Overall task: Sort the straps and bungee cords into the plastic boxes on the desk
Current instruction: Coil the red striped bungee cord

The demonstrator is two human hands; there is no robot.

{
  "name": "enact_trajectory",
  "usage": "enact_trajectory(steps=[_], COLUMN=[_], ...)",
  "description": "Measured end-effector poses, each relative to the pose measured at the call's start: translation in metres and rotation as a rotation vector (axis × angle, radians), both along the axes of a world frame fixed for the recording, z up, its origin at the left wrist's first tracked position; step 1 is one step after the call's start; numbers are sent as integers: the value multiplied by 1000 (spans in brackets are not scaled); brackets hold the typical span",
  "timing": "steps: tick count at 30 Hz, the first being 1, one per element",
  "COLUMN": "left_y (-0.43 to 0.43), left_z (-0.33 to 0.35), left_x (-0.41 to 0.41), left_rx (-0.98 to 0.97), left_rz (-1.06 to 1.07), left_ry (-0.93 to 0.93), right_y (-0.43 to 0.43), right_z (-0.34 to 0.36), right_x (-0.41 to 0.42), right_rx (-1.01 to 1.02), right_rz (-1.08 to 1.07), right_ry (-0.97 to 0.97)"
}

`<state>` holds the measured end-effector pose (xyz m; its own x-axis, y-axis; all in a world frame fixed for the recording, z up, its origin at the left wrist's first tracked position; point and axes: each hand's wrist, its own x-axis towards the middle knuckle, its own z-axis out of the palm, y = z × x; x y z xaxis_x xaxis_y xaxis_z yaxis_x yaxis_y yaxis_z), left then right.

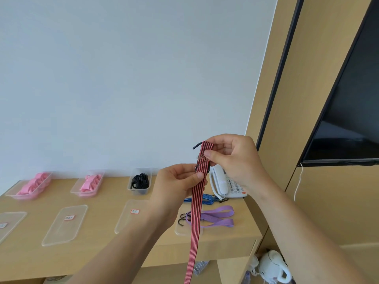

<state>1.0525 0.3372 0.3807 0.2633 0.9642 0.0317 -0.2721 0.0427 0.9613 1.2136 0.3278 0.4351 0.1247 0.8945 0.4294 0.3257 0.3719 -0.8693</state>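
Observation:
I hold a red-and-black striped flat bungee cord (194, 218) up in front of me; it hangs down past the desk edge. My right hand (233, 158) pinches its top end just below the black hook (197, 145). My left hand (176, 183) pinches the cord a little lower, thumb on the front. On the desk lie a purple bungee cord (217, 217) with black hooks and a blue one (196, 199). Along the back stand two clear boxes of pink straps (33, 184) (90, 182) and one box of black cords (140, 181).
Three clear lids with labels (65, 224) (131, 214) (8, 224) lie flat on the wooden desk (102, 251). A white telephone (227, 186) sits at the back right. A dark screen (348, 111) hangs on the right wall. A white kettle (274, 267) stands below the desk.

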Motion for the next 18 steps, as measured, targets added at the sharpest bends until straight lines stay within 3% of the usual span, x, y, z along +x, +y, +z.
enact_trajectory(steps=[8, 18], left_y=[-1, -3], left_z=[6, 12], left_x=[2, 1], left_rx=[-25, -28], left_rz=[65, 63], left_ry=[12, 10], right_y=[-8, -26], right_z=[-6, -17], right_x=[-8, -10], right_rx=[287, 643], right_rz=[-93, -135], right_ry=[-238, -381])
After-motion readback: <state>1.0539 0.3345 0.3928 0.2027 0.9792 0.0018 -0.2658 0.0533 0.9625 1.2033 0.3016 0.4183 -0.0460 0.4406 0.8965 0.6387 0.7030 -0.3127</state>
